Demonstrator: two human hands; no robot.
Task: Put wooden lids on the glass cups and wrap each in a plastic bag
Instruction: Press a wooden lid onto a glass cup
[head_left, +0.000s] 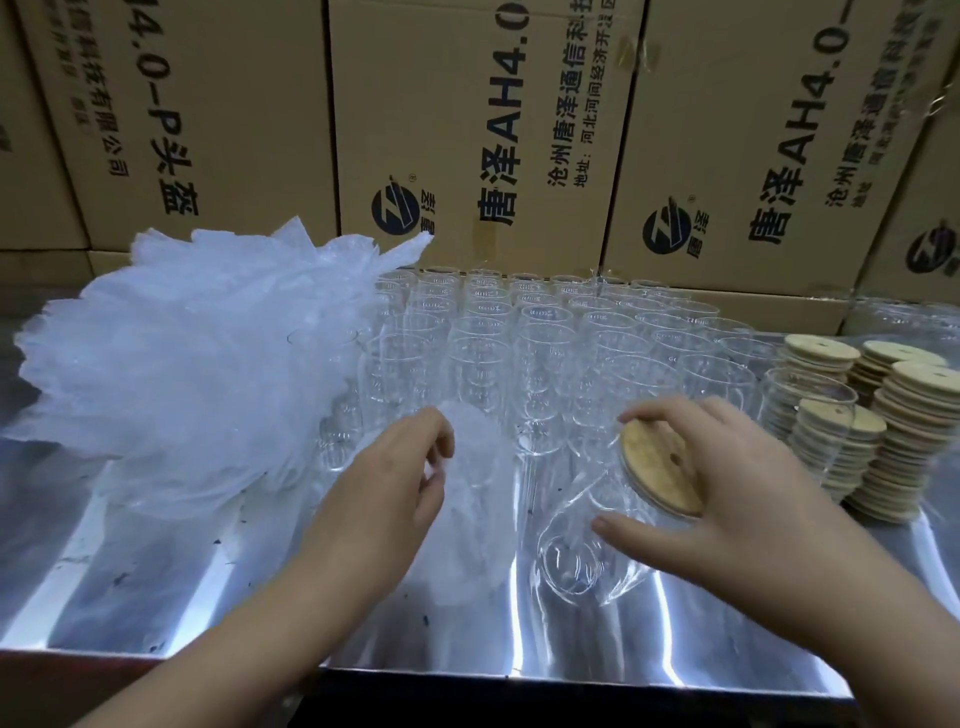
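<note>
The cup (576, 551) is glass and it is tipped on its side, so it could slip and bang on the shiny worktop (156, 597). The lid (660, 467) may only sit loose on the mouth. If the fingers let go of it, I think it could pop off before the cup is in the bag (478, 499). The bag is thin and floppy. If its mouth does not open wide, the cup could catch on the edge and push the bag away. Just behind stand many cups (519, 332) packed close together - one bump from an elbow or from the held cup could knock some over. The lid stacks (909, 415) on the right are tall and lean a bit, so a nudge could spill them.

The right hand (727, 467) holds the cup. Its fingers curl over the lid and its thumb lies along the glass. The cup's bottom points back toward the person; I cannot tell if it touches the worktop. The left hand (400, 478), close beside it, pinches the top of the bag with bent fingers, and the bag hangs down to the worktop. The cup is not in the bag yet.

Farther left is a big heap of bags (182, 353) - and behind it all, brown boxes (467, 130).
</note>
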